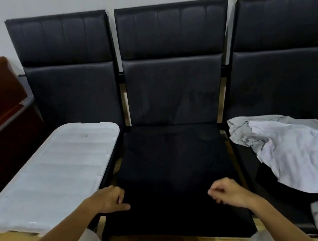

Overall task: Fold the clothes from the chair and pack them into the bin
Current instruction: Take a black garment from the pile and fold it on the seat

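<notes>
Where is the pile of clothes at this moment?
In the head view the pile of clothes lies unfolded on the right-hand seat, spilling over its front edge, right of the right hand and the middle seat.

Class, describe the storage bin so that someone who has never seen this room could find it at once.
Start at the row of three black chairs against the white wall. The bin lies on the left seat, beside the middle one. It is the only hard, white, ridged plastic thing there; the pale clothes on the right seat are soft and crumpled.
</notes>
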